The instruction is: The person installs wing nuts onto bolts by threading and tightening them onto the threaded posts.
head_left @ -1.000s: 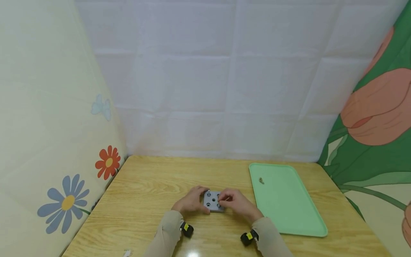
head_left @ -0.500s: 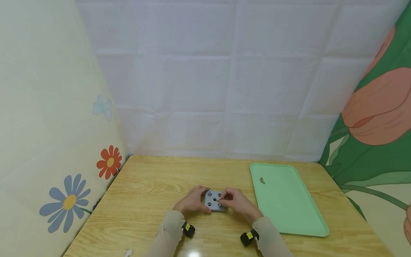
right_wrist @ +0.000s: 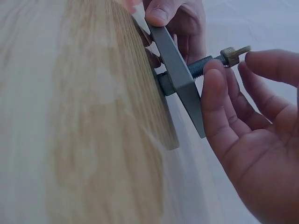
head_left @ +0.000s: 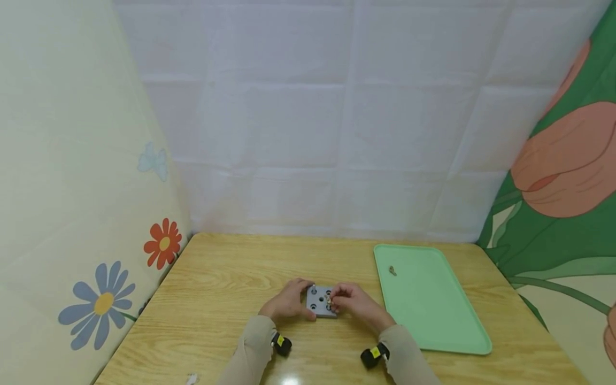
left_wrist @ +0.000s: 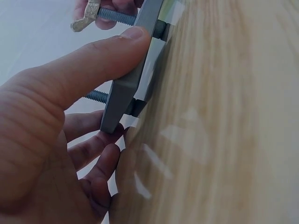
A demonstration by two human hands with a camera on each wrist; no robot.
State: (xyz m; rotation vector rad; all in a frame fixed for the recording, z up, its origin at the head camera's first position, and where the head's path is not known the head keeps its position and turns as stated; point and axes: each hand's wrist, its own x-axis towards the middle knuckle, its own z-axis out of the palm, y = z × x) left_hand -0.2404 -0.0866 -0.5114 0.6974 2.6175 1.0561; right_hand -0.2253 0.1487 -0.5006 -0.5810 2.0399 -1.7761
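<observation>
Grey plate sits flat at the bench, right in front of the person, with bolt heads poking out under it. Closest to the person, a little white scrap lies off to the left. Next come two tan sleeves, with a small black camera by each wrist. Past those, the left grip holds the plate at its left side, thumb on the near edge. The right grip pinches a gold wing nut at the tip of a bolt that sticks up from the plate. I can't tell if the nut has caught the thread. I'd guess the plate is a bit heavy, stiff and hard to break, but smooth, so it could slide. Its edges look best for holding, away from the bolts. The nut seems easy to drop, so its wings are the place to pinch. Over to the right lies a green tray, and near its far end is a small gold piece. Farthest off hangs a white sheet, with flowery cloths on both sides.
</observation>
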